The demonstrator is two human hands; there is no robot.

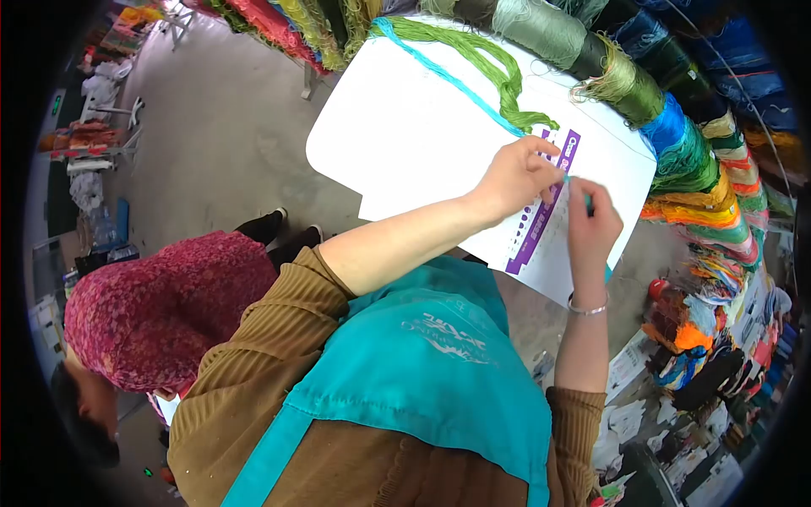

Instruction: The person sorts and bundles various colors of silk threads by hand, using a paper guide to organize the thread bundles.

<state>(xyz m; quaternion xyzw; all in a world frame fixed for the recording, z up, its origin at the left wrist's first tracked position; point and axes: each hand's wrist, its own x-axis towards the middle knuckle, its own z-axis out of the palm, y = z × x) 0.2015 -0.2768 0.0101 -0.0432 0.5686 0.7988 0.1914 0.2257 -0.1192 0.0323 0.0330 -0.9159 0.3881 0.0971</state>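
Observation:
A purple-and-white printed card (545, 207) with a row of holes lies under my hands on a white board (405, 118). My left hand (515, 176) rests over the card, its fingers pinched around a bit of turquoise thread (567, 178). Just to the right, my right hand (596, 221) is closed, with a small patch of teal showing between its curled fingers. Beyond my left hand, a green thread skein (507, 76) and a long turquoise strand (456, 80) stretch over the board. The strand's near end is hidden by my left hand.
Large thread bundles (625, 89) in many colours line the board's far and right sides. More hanks (701, 329) hang at the right. On the left, a person in a red patterned top (169, 304) bends close to my left arm. Grey floor (203, 144) lies beyond.

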